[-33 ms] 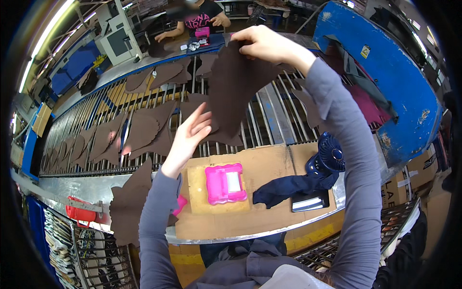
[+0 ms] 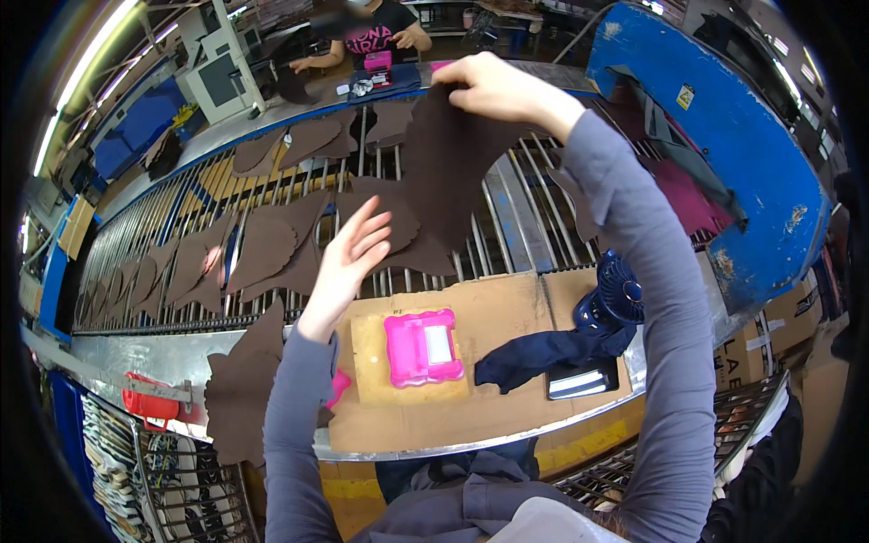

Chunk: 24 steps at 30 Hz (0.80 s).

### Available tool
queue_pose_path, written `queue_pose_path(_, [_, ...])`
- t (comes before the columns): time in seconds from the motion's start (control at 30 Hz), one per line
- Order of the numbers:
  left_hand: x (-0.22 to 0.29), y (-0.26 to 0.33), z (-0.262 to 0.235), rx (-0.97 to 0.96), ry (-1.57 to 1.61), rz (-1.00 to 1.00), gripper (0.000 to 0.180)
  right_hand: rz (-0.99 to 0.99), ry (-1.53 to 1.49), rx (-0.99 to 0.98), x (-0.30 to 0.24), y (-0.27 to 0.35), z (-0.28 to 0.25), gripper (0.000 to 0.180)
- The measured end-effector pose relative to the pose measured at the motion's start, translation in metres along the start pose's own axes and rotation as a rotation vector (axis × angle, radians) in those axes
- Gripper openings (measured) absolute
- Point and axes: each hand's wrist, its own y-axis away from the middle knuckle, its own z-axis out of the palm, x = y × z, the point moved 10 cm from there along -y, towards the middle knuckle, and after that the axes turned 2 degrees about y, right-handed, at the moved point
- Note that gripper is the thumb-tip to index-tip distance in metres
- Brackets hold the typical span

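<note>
A dark brown scalloped sheet piece [image 2: 448, 167] hangs from my right hand [image 2: 498, 88], whose fingers pinch its top edge above the bar conveyor. Lower and to the left, my left hand [image 2: 348, 258] is open and holds nothing, its fingers spread just left of the hanging piece. Behind the left fingertips, more brown pieces [image 2: 385, 204] lie overlapped on the conveyor bars. The far corner of the held piece is partly hidden by my right hand.
Several brown pieces [image 2: 281, 240] lie in rows along the conveyor [image 2: 507, 217]. On cardboard [image 2: 516, 421] near me sit a pink tray [image 2: 407, 348], a dark cloth [image 2: 534, 353], a phone [image 2: 584, 380] and a small fan [image 2: 615, 290]. A blue machine housing [image 2: 769, 172] stands right; a person [image 2: 385, 36] works opposite.
My left hand has drawn slightly left, away from the hanging brown piece. The piece's lower end has swung a little to the right, still pinched by my right hand.
</note>
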Motion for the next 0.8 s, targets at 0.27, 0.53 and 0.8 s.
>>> queue_pose_path(0.27, [-0.008,0.091,-0.108,0.39,0.157,-0.047,0.053,0.247,0.403,-0.46,0.106,0.042,0.136,0.022])
queue_pose_path(0.53, [-0.049,0.226,-0.223,0.832,0.169,-0.085,0.054,0.313,0.384,-0.709,0.182,0.104,0.281,0.024])
queue_pose_path(0.8, [-0.099,0.293,-0.289,0.947,0.279,-0.134,0.05,0.359,0.37,-0.774,0.199,0.11,0.33,0.026])
